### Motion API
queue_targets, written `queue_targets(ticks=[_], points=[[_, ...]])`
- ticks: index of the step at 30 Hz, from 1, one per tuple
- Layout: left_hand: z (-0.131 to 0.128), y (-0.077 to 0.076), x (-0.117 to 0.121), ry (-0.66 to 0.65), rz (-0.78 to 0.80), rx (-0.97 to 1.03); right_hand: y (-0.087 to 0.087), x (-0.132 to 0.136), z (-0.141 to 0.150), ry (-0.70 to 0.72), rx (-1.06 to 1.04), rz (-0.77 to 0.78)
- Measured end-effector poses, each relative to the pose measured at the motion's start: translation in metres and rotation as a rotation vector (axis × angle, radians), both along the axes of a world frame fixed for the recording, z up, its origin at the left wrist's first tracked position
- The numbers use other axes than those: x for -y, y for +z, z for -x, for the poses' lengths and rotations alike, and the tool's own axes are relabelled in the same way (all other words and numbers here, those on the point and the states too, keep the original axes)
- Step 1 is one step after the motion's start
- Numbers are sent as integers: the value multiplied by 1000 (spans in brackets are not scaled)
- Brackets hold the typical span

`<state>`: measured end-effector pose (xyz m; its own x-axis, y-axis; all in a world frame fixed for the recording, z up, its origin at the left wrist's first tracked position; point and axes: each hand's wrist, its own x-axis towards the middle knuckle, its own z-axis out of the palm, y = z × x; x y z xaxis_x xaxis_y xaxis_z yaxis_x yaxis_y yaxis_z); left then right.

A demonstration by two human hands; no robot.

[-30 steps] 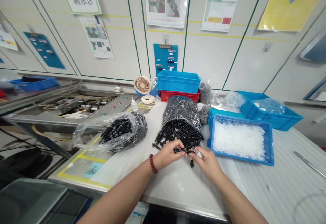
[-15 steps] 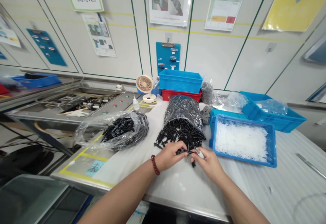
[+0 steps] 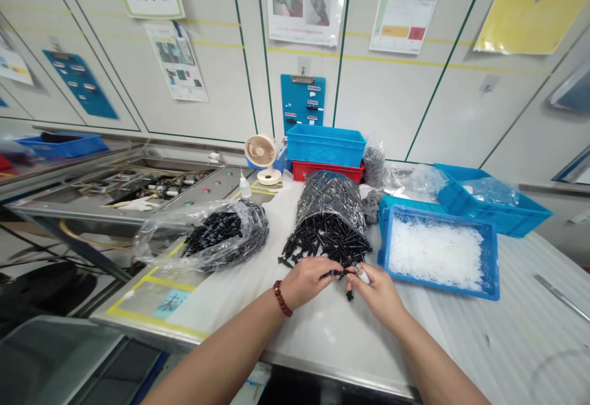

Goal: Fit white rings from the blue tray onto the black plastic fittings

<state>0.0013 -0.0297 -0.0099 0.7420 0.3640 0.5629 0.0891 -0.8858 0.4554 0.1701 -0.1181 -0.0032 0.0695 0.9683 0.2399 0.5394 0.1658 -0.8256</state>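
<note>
Left hand (image 3: 306,281): fingers pinched on a slim black fitting (image 3: 332,274), held roughly sideways just over the table (image 3: 332,346), right in front of the spilled pile of black fittings (image 3: 328,242). Right hand (image 3: 377,297): fingers closed round a small white cylinder (image 3: 362,275) with a clear end, tips at the fitting's right end; too small to tell how the two meet. Another black piece (image 3: 350,295) shows below my fingertips, can't tell if it's held or lying there. Pile comes out of the mouth of a clear bag (image 3: 329,199), which sits in front of a blue bin (image 3: 325,149) stacked on a red bin (image 3: 302,171). To my right, a tilted blue tray (image 3: 461,290) full of small white pieces (image 3: 433,251). To my left, a second bag (image 3: 251,242) of black parts, with a dropper bottle (image 3: 244,187) and desk fan (image 3: 260,152) behind it.
</note>
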Motion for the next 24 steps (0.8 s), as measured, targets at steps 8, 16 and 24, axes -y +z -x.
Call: queue_targets(ticks=[8, 16, 24], points=[[0, -5, -3, 42, 77, -74, -1, -1, -1, 17, 34, -3], [-2, 7, -3, -12, 292, -15, -2, -2, -3, -57, 113, 37], [5, 13, -8, 127, 422, 78, -4, -2, -8, -2, 173, 30]])
